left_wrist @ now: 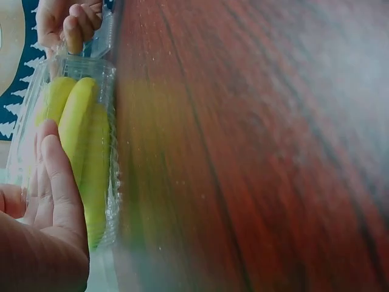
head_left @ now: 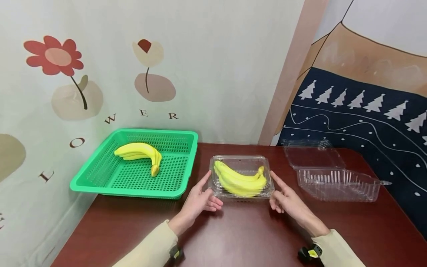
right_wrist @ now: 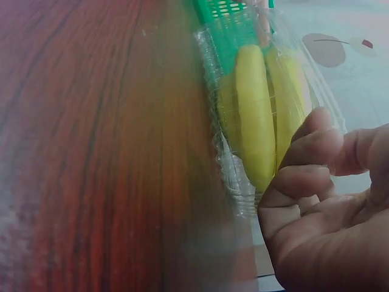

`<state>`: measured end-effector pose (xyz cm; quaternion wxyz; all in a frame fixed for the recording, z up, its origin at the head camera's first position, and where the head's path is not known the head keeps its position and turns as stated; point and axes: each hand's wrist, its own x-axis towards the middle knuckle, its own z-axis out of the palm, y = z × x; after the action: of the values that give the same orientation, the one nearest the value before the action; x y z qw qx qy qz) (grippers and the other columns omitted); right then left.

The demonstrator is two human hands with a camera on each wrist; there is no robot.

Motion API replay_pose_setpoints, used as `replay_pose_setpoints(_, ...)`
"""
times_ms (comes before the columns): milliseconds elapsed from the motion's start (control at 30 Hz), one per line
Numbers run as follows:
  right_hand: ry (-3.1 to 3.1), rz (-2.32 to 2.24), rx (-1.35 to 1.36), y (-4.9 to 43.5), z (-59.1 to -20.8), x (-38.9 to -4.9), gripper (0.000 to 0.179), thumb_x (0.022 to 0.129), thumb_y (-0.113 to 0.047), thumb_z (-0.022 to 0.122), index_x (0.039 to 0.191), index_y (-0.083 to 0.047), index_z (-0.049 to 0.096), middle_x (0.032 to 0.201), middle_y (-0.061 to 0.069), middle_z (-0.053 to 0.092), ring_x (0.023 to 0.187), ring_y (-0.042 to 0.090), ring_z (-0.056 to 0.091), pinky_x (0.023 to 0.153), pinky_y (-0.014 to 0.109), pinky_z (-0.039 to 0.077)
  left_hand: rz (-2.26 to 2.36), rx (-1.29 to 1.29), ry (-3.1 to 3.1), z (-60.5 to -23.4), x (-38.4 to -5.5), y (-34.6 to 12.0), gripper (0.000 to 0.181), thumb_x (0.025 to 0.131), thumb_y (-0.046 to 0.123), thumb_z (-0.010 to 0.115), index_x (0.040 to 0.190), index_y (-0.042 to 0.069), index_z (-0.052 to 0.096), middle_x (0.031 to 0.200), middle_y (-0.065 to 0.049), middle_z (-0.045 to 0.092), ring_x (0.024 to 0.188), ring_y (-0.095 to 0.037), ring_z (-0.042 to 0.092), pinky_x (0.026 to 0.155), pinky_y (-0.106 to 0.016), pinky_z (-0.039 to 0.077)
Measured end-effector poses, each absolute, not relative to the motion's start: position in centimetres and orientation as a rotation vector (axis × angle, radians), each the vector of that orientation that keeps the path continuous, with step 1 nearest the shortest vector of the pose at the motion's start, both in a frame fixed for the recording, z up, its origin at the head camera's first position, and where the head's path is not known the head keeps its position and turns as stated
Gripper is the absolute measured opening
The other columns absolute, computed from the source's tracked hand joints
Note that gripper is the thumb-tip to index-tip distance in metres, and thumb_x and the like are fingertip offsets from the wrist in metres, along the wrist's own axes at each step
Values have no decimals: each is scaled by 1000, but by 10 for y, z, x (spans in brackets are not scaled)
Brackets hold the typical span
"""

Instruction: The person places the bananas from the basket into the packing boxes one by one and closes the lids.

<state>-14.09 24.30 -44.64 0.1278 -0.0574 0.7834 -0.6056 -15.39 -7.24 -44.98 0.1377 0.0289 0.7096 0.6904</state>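
Note:
A clear plastic clamshell box (head_left: 238,158) with its lid down stands on the table, a bunch of yellow bananas (head_left: 241,181) inside. My left hand (head_left: 199,202) is at the box's left side, the index finger along the wall and the other fingers fairly straight. On the right, my right hand (head_left: 291,205) pinches the box's edge near the front corner. Its index finger points up along the side and the lower fingers are curled. In the right wrist view the curled fingers hide part of the box.
To the left is a green basket (head_left: 143,193) holding another banana bunch (head_left: 140,149). A second clear clamshell box (head_left: 338,183) stands with its lid up at the right. Behind the brown table (head_left: 247,237) hangs a printed curtain (head_left: 217,74).

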Motion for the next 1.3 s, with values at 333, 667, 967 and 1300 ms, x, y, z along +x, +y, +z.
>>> replay_pose_setpoints(333, 2281, -1753, -196, 243, -446, -143, 74, 100, 0, 52, 166, -9, 18, 65, 8, 53, 52, 12, 45, 47, 24, 36, 2002, 40, 2039, -450, -151, -70, 78, 96, -1, 42, 167, 21, 21, 77, -20, 75, 64, -23, 75, 59, -30, 61)
replay_pose_setpoints(667, 2273, -1775, -210, 245, -447, -139, 75, 101, 1, 52, 166, -11, 17, 65, 8, 53, 52, 11, 45, 47, 24, 38, 2005, 59, 2042, -449, -149, -70, 79, 94, -3, 44, 167, 20, 22, 74, -18, 74, 62, -21, 73, 58, -29, 60)
replay_pose_setpoints(967, 2626, -1476, -184, 247, -441, -133, 61, 107, -29, 57, 162, -16, 36, 95, 10, 66, 77, 21, 60, 63, 30, 50, 1788, 212, 2229, -441, -142, -79, 74, 102, 10, 49, 168, 15, 14, 83, -16, 75, 65, -24, 72, 63, -33, 61)
replay_pose_setpoints(1300, 2922, -1324, -292, 243, -441, -129, 67, 106, -40, 59, 160, -7, 38, 159, 15, 42, 133, 36, 55, 103, 57, 47, 1299, 331, 2921, -434, -124, -74, 77, 94, 26, 67, 160, 4, 35, 120, -8, 55, 103, -19, 56, 88, -42, 52)
